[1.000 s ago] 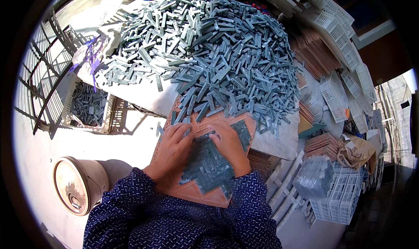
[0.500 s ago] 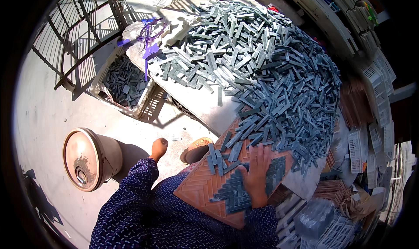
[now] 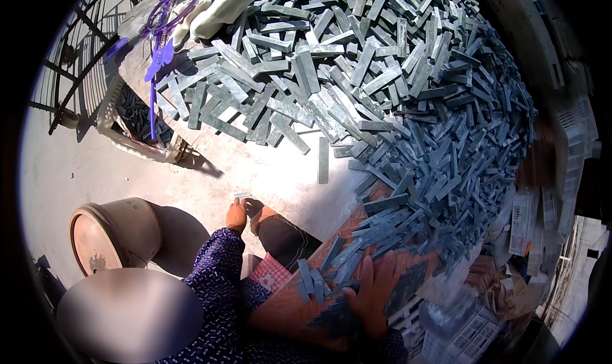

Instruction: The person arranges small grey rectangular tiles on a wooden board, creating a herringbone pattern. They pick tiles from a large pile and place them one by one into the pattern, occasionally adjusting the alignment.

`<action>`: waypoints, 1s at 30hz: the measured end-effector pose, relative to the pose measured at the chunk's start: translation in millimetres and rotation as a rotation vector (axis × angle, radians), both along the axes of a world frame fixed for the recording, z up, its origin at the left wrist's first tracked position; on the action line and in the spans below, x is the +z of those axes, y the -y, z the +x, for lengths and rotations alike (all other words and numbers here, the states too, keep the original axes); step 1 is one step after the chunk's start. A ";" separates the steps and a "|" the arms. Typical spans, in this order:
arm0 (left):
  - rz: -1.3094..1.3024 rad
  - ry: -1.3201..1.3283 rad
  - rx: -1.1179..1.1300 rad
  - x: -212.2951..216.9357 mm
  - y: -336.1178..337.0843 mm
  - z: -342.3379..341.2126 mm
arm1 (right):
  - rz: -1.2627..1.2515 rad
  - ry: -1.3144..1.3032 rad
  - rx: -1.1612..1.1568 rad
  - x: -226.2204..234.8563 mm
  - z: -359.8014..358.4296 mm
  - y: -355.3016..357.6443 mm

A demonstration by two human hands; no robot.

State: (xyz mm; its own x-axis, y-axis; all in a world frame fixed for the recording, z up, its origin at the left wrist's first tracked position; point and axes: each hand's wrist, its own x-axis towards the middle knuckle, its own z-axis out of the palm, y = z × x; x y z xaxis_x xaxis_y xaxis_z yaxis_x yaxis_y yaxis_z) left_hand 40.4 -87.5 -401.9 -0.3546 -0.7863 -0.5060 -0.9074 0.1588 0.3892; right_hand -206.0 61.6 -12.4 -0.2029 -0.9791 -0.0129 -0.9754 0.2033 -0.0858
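At 5 o'clock, our right hand [image 3: 375, 295] lies spread over an orange, herringbone-grooved board [image 3: 280, 310]. At 8 o'clock, our left hand [image 3: 236, 215] is just beside a small pale oblong strip [image 3: 242, 195] on the floor [image 3: 159, 179]; we cannot tell whether its grip pinches. Probably light, stiff, brittle: best held by the long edges.

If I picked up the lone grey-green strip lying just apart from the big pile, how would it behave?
The lone strip looks like cut stone, so it's probably stiff and fairly heavy for its size. Its flat, straight sides should stop it rolling. Being slender, it might snap if dropped.
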 end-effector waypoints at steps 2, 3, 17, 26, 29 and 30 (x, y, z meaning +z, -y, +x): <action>-0.211 -0.149 -0.064 -86.0 -17.1 26.3 | 0.012 0.033 0.014 3.5 -1.8 2.2; 0.042 -0.071 -0.021 -91.1 -14.3 29.2 | 0.023 0.039 0.006 2.9 -2.0 1.3; 0.454 0.051 -0.048 -97.6 12.6 21.6 | 0.013 0.081 -0.005 4.3 0.7 -1.5; 0.704 -0.712 0.376 15.0 6.7 18.9 | -0.030 0.185 -0.049 18.3 6.7 16.0; 0.634 -0.951 0.438 132.2 19.5 6.1 | -0.089 0.211 -0.082 25.1 3.8 18.0; 0.589 -0.984 0.459 149.4 21.3 14.2 | -0.127 0.223 -0.068 27.1 3.4 21.4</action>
